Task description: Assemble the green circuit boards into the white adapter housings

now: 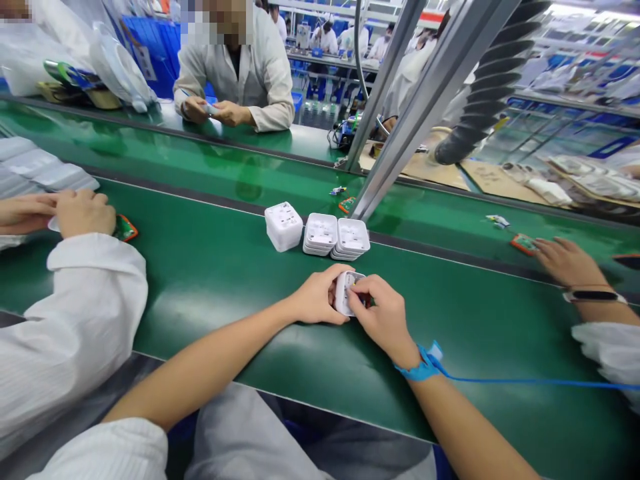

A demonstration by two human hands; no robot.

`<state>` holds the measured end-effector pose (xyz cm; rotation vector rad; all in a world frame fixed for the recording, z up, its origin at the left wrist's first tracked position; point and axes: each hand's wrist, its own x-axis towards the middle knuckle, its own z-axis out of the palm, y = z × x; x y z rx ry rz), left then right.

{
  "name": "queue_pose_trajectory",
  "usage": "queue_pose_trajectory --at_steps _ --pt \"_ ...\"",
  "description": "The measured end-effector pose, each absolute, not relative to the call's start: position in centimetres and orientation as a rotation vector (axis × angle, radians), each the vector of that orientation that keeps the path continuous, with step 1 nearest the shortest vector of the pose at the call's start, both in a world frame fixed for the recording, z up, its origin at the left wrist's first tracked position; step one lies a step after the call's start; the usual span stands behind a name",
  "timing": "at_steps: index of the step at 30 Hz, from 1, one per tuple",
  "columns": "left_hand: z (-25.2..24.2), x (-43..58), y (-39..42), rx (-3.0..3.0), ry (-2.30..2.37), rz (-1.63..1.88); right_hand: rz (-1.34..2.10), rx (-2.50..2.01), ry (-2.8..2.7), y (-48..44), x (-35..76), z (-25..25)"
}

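Observation:
My left hand (320,297) is wrapped round the edge of a small square white plastic housing (343,301), tilted up over the green work surface. My right hand (383,307) has its thumb and fingers pinched together at the inside of that housing. A bit of yellow shows at those fingertips, but what they grip is too covered to name. Around my right wrist goes a blue wrist strap (420,365) with a cord leading right. Just beyond my hands stand stacks of similar white housings (321,232), open side up, with a further stack (283,227) to their left.
A metal post (400,140) rises behind the stacks. Circuit boards with orange edges (346,204) lie along the far strip. At left, a co-worker's hands (85,213) work near grey-white packs (40,167); at right, another person's hand (570,263) touches a board. Someone sits opposite.

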<state>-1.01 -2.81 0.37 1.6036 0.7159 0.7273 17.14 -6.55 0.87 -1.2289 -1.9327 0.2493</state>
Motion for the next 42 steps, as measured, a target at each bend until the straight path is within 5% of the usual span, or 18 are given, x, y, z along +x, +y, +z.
queue_pose_trajectory --at_steps 13,42 --pt "0.5 -0.8 -2.7 1.596 0.693 0.75 0.487 -1.165 -1.841 -5.9 17.2 0.9" --pt "0.0 -1.1 -2.0 1.73 0.746 0.771 -0.016 -1.321 -2.298 -6.5 19.4 0.4"
